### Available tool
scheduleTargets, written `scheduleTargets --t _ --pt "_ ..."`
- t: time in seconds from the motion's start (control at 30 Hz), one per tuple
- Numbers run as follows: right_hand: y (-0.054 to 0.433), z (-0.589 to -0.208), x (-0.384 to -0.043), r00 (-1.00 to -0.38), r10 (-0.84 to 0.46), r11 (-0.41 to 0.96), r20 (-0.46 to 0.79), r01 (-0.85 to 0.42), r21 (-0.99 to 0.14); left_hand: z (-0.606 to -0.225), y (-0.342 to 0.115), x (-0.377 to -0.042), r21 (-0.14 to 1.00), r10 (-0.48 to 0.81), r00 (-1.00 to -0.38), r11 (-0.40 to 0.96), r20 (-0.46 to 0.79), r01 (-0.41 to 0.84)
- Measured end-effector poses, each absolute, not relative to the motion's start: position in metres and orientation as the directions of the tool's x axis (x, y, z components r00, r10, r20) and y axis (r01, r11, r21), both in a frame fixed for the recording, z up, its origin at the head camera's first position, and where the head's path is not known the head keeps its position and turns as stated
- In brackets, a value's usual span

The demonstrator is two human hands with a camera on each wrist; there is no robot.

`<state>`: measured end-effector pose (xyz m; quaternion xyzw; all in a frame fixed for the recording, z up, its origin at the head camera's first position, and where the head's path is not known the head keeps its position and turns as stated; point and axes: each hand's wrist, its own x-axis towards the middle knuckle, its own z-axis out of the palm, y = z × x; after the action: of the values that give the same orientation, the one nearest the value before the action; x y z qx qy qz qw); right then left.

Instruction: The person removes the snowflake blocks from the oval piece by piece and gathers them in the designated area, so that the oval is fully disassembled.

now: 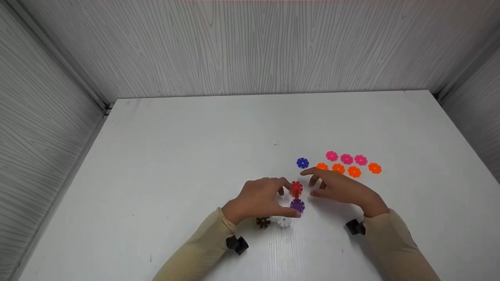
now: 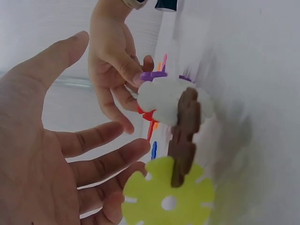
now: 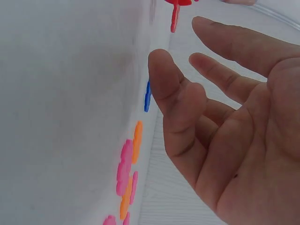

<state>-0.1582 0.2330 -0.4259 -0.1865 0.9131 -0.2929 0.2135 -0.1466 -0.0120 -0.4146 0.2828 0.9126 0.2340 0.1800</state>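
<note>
My left hand point(image 1: 261, 199) hovers with thumb and fingers spread around a joined row of notched plastic discs. Its red disc point(image 1: 296, 188) and purple disc point(image 1: 297, 205) show between forefinger and thumb. Below the hand are the white disc point(image 1: 284, 222) and brown disc point(image 1: 263, 222). Close to the left fingers, the left wrist view shows a yellow disc point(image 2: 159, 211) joined to the brown one; the palm holds nothing. Just right of the red disc, my right hand point(image 1: 340, 187) hangs with loosely bent fingers. Nothing lies within its grasp in the right wrist view.
A loose blue disc point(image 1: 302, 163) lies beyond the right fingertips. Several pink discs point(image 1: 347, 159) and several orange discs point(image 1: 354, 171) lie flat behind the right hand, one orange partly covered by it. Pale wood-grain panels point(image 1: 234, 47) bound the white table point(image 1: 175, 144).
</note>
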Motion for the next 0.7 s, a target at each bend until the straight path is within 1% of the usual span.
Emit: scheduleTargets --t 0.13,0.3,0.5,0.7 --pt "0.225 -0.429 -0.159 -0.838 -0.464 0.768 -0.287 -0.219 -0.602 -0.421 -0.007 -0.143 0.507 0.588 -0.781 0.749 -0.210 0.428" --pt "0.221 -0.431 -0.157 -0.830 -0.487 0.755 -0.273 -0.243 -0.609 -0.430 -0.004 -0.141 0.465 0.591 -0.784 0.758 -0.191 0.458" --pt "0.216 -0.428 -0.155 -0.817 -0.523 0.738 -0.243 -0.292 -0.609 -0.435 -0.002 -0.139 0.445 0.610 -0.774 0.748 -0.170 0.492" --pt "0.212 -0.427 -0.153 -0.818 -0.520 0.750 -0.245 -0.301 -0.589 -0.437 -0.003 -0.139 0.438 0.626 -0.762 0.740 -0.168 0.511"
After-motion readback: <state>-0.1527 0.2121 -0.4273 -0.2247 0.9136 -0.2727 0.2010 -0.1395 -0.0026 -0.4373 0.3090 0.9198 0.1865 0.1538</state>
